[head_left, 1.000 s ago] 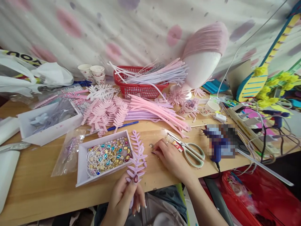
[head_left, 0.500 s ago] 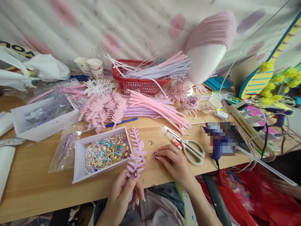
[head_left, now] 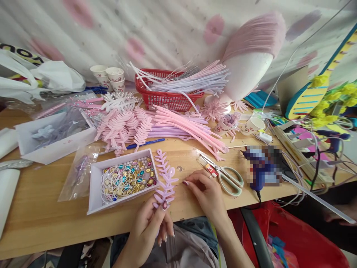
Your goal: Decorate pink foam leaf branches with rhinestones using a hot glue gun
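My left hand (head_left: 150,227) pinches the lower end of a lilac pipe-cleaner leaf sprig (head_left: 166,175) between thumb and fingers. The sprig stands out beyond the thumb, with its tip pointing away from me. My right hand (head_left: 208,191) rests at the tabletop, thumb and forefinger brought together; whatever is in the pinch is too small or hidden to make out. Left of the sprig sits a white box (head_left: 93,195) of beads, coloured gems and white cord. Scissors (head_left: 227,176) with pale green handles lie just right of my right hand, beside a small red-and-white packet (head_left: 209,167).
A blue glue gun (head_left: 259,171), partly blurred out, lies at the right. Behind are pink pipe cleaners (head_left: 189,128), pink leaf sprigs (head_left: 119,128) and a red basket (head_left: 167,101). Another white box (head_left: 55,147), a clear bag (head_left: 79,173) and paper cups (head_left: 115,76) stand leftward.
A small dark red gem showed at my right fingertips; now it is out of sight and the fingers are closer together. The sprig has shifted slightly right with my left hand.
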### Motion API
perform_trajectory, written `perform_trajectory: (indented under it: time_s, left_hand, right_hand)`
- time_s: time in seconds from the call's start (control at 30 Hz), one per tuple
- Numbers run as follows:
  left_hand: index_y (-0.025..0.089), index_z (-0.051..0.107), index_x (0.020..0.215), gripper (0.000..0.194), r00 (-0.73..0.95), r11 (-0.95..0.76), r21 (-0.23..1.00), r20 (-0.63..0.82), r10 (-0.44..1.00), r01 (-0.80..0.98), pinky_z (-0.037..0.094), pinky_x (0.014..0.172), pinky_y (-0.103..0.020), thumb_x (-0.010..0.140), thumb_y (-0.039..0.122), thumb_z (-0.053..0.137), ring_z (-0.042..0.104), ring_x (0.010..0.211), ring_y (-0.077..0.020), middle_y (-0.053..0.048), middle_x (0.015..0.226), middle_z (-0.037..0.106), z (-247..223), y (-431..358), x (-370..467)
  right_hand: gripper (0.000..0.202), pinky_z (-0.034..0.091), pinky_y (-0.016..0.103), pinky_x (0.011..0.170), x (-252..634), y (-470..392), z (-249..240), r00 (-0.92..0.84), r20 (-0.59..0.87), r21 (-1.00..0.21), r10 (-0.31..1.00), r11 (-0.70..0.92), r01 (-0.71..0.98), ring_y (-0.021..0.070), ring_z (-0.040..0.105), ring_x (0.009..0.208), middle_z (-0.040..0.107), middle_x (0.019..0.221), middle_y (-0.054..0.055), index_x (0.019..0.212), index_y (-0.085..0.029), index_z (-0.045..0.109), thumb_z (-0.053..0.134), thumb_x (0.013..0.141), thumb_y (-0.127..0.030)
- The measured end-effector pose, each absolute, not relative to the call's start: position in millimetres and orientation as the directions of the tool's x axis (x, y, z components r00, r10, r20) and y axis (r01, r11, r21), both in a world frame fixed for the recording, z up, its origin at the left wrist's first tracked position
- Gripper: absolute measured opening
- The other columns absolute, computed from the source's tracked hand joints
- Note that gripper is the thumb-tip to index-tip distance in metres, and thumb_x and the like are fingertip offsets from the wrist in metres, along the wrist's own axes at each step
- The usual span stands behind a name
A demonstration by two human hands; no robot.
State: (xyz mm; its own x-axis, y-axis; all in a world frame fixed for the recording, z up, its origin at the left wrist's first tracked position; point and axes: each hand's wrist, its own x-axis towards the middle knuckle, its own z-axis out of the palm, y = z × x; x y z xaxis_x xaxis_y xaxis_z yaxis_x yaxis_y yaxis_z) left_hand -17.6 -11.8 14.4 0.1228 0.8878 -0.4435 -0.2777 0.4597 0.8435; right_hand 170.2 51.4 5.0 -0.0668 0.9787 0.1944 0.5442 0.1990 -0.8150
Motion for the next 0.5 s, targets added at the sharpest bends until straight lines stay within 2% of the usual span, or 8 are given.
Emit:
perform_trajectory:
  time_s: [0.1,0.2,0.37,0.5]
  left_hand:
    - [0.018,0.059,0.081,0.046,0.124,0.436,0.869,-0.418,0.900,-0.233,0.037,0.040,-0.017,0.087,0.064,0.060,0.048,0.042,-0.0096,0.000,0.051,0.064,15,-13,-16]
    - [0.018,0.063,0.086,0.045,0.109,0.358,0.921,-0.344,0.932,-0.155,0.040,0.043,-0.019,0.090,0.062,0.057,0.049,0.044,-0.0104,-0.001,0.054,0.064,16,-16,-14]
    - [0.021,0.064,0.083,0.032,0.087,0.207,0.978,-0.207,0.974,0.015,0.041,0.047,-0.023,0.096,0.048,0.052,0.052,0.046,-0.0133,-0.002,0.056,0.066,17,-20,-13]
    - [0.025,0.064,0.074,0.028,0.086,0.133,0.984,-0.144,0.986,0.123,0.043,0.053,-0.027,0.095,0.039,0.054,0.054,0.049,-0.0166,-0.002,0.058,0.069,16,-22,-15]
  right_hand:
    - [0.007,0.050,0.030,0.071,169,48,13,0.053,0.348,-0.875,0.936,0.303,0.378,0.0174,0.063,0.079,0.067,0.081,0.001,0.082,-0.023,0.070,0.072,0.087,-0.019]
    - [0.013,0.050,0.031,0.077,165,42,23,0.097,0.472,-0.861,0.876,0.435,0.263,0.0168,0.062,0.082,0.066,0.084,0.000,0.086,-0.027,0.071,0.074,0.085,-0.014]
    - [0.013,0.047,0.045,0.093,158,37,30,0.049,0.569,-0.785,0.821,0.524,0.332,0.0215,0.059,0.093,0.061,0.094,0.004,0.090,-0.030,0.075,0.075,0.085,-0.017]
    - [0.013,0.049,0.047,0.093,158,37,28,0.043,0.563,-0.786,0.825,0.519,0.335,0.0230,0.057,0.096,0.059,0.097,0.005,0.089,-0.030,0.075,0.075,0.085,-0.018]
